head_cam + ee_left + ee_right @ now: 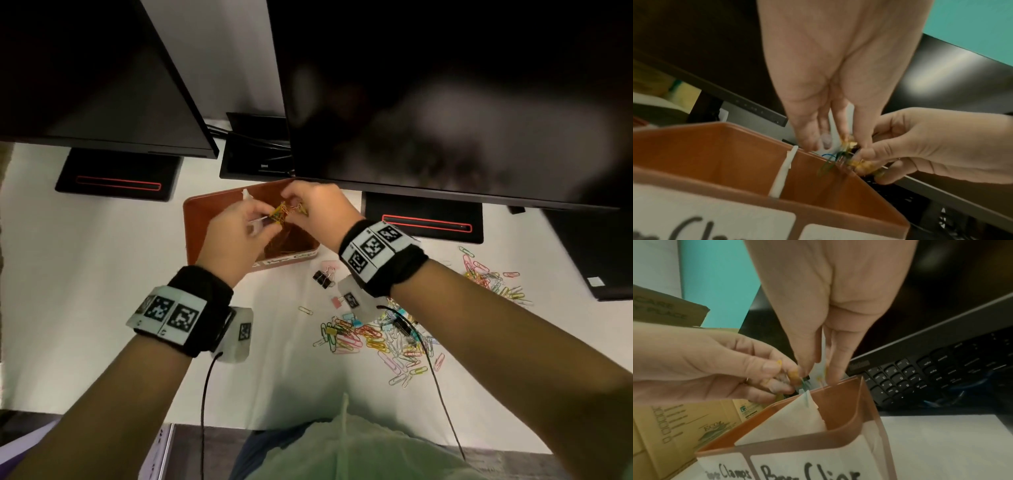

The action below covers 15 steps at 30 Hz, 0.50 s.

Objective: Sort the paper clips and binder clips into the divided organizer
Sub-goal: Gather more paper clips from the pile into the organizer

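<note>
The brown divided organizer (pixel 205 219) stands on the white desk under the monitors, with a white divider (pixel 783 172) and handwritten labels (pixel 807 470) on its front. Both hands are above it. My left hand (pixel 270 219) and right hand (pixel 298 205) each pinch one side of a tangle of yellow and green paper clips (pixel 283 211) over the right compartment. The tangle (pixel 838 157) hangs just above the rim. More coloured paper clips (pixel 376 339) lie in a heap on the desk to the right, with black binder clips (pixel 323 277) and a pink binder clip (pixel 337 301) nearby.
Two dark monitors (pixel 445 102) overhang the organizer, their stands (pixel 424 219) behind it. A second scatter of clips (pixel 493 277) lies far right. A black keyboard (pixel 931 369) sits behind the organizer and cardboard boxes (pixel 674 418) to its left. Cables trail from both wrists.
</note>
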### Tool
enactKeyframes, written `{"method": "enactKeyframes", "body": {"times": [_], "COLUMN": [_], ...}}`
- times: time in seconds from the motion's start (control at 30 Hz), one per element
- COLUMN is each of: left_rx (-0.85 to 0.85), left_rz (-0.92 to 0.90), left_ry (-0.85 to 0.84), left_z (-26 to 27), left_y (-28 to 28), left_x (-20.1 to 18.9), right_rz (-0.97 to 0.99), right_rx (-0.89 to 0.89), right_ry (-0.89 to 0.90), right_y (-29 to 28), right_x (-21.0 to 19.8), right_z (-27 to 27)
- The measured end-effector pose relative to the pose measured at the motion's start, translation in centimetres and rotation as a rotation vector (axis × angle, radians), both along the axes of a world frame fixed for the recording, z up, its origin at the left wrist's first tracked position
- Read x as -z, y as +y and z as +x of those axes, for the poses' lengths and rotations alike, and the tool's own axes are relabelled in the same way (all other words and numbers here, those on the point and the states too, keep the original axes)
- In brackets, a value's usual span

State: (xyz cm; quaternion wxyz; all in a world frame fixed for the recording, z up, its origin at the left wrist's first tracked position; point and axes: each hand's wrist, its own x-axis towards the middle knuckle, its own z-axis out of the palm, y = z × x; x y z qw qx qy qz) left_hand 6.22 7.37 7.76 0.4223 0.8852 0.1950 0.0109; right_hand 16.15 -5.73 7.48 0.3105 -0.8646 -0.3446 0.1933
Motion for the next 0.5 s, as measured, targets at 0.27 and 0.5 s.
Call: {"method": "enactKeyframes", "body": {"times": [0.27, 0.5], "left_rx": [0.250, 0.334], "left_rz": [0.054, 0.035], "left_ry": [-0.017, 0.187], "left_z": [-2.7, -4.6], "left_y": [-2.2, -4.6], "left_x": [1.8, 8.2], "right_rz": [-0.108, -0.513], "right_rx": [-0.035, -0.298], "right_ry": [-0.044, 0.066], "right_y": [-6.4, -12.7], "right_x": [2.5, 5.8], "right_z": [-0.5, -2.9]}}
